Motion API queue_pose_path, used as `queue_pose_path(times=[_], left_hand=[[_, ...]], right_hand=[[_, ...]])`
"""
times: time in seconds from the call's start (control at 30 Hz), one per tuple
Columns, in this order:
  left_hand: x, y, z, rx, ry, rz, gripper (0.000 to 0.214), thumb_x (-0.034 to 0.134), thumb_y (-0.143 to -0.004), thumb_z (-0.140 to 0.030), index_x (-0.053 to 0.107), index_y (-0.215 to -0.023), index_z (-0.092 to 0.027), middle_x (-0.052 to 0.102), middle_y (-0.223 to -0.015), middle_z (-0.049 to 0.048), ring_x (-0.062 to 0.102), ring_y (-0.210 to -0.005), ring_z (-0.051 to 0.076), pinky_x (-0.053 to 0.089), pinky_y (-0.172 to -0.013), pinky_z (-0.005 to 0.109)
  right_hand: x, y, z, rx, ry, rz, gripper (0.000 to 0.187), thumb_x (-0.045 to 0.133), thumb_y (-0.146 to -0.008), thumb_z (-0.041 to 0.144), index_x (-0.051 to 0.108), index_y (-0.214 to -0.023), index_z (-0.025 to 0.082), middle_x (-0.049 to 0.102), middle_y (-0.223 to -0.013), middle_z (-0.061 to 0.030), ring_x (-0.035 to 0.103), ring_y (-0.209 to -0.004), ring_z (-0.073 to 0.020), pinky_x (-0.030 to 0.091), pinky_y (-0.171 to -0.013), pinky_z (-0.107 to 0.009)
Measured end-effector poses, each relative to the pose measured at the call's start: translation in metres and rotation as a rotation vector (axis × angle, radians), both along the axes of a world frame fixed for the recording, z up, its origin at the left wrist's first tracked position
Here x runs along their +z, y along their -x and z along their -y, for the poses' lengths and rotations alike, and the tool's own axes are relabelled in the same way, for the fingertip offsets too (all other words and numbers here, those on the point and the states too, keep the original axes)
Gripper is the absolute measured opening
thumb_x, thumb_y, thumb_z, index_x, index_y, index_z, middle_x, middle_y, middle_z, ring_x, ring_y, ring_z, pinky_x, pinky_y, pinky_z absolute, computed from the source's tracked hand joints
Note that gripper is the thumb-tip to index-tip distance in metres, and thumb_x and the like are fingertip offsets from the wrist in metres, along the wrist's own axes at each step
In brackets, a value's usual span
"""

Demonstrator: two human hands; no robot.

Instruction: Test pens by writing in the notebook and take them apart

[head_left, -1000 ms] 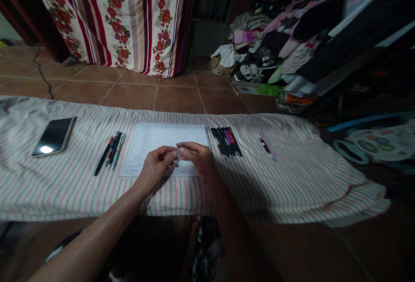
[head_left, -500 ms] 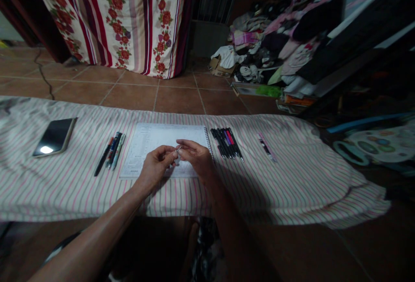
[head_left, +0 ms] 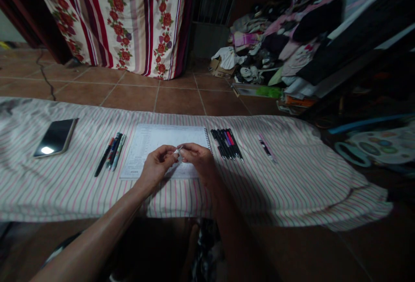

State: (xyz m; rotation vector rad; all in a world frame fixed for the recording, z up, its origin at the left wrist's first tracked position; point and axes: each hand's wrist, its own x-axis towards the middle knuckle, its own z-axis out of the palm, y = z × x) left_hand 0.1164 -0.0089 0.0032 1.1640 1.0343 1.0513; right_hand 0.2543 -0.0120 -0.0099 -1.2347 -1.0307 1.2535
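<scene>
Above the open spiral notebook (head_left: 162, 132), both my hands meet at a small pale piece with a thin pointed end (head_left: 178, 149), which looks like a pen tip. My left hand (head_left: 155, 161) is closed, pinching the piece between thumb and fingers. The fingers of my right hand (head_left: 200, 159) are also closed, at the pointed end. Fingers hide most of the piece. To the right of the notebook lies a row of several pens (head_left: 227, 143), mostly black with purple and red ones among them. Several more pens (head_left: 111, 151) lie to the left.
A striped cloth (head_left: 301, 178) covers the low surface. On it, a phone (head_left: 55, 138) lies at far left and a pink-and-black pen (head_left: 267, 148) at right. Beyond are the tiled floor, a floral curtain (head_left: 136, 22) and a clothes pile (head_left: 269, 35).
My right hand's fingers have curled down and closed in on the small piece, whose pointed end now shows between both hands. The pens, notebook and phone stay where they were.
</scene>
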Motion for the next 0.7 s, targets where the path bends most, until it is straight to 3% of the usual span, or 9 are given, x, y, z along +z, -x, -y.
queue_pose_path(times=[0.13,0.27,0.4,0.5,0.6,0.7], left_hand=[[-0.001,0.0,0.0,0.01,0.005,-0.014,0.02,0.069,-0.064,-0.031,0.064,-0.076,-0.016,0.061,-0.062,-0.0017,0.051,-0.056,0.009,0.038,-0.056,0.022],[0.0,0.002,-0.001,0.038,0.028,-0.019,0.021,0.069,-0.063,-0.031,0.063,-0.076,-0.016,0.063,-0.064,-0.0001,0.052,-0.057,0.01,0.039,-0.056,0.023],[0.001,0.005,-0.002,0.063,0.049,-0.025,0.02,0.069,-0.063,-0.03,0.063,-0.075,-0.015,0.062,-0.061,-0.0003,0.051,-0.055,0.01,0.039,-0.057,0.023],[0.001,0.008,-0.003,0.077,0.058,-0.016,0.021,0.069,-0.062,-0.03,0.063,-0.075,-0.015,0.064,-0.064,0.0008,0.052,-0.054,0.01,0.039,-0.056,0.023],[0.0,0.011,-0.005,0.085,0.066,0.001,0.022,0.069,-0.062,-0.03,0.062,-0.076,-0.015,0.065,-0.066,0.0015,0.053,-0.054,0.01,0.039,-0.055,0.024],[-0.004,0.014,-0.007,0.075,0.09,0.042,0.023,0.069,-0.063,-0.03,0.062,-0.079,-0.015,0.064,-0.063,-0.0004,0.053,-0.054,0.011,0.039,-0.054,0.023]], right_hand=[[0.001,-0.003,-0.001,-0.005,0.013,0.016,0.031,0.067,-0.062,0.035,0.069,-0.088,0.02,0.07,-0.08,-0.0033,0.063,-0.073,-0.0162,0.05,-0.059,-0.025],[-0.009,-0.016,-0.008,-0.198,0.004,0.076,0.037,0.065,-0.063,0.038,0.068,-0.093,0.018,0.069,-0.076,-0.0039,0.061,-0.065,-0.0147,0.05,-0.058,-0.027],[-0.024,-0.034,-0.015,-0.349,-0.051,0.317,0.03,0.061,-0.065,0.036,0.069,-0.086,0.017,0.067,-0.074,-0.0046,0.061,-0.065,-0.0166,0.05,-0.059,-0.029],[-0.013,-0.035,-0.015,-0.381,-0.118,0.398,0.026,0.058,-0.068,0.035,0.07,-0.084,0.017,0.068,-0.084,-0.0067,0.062,-0.07,-0.0181,0.05,-0.062,-0.03],[0.025,-0.018,-0.001,-0.259,-0.155,0.177,0.027,0.057,-0.072,0.037,0.068,-0.09,0.02,0.068,-0.088,-0.0055,0.063,-0.072,-0.017,0.051,-0.061,-0.029],[0.062,0.005,0.042,0.124,-0.248,-0.006,0.024,0.057,-0.075,0.039,0.069,-0.089,0.024,0.068,-0.088,-0.0034,0.063,-0.075,-0.0176,0.052,-0.061,-0.029]])
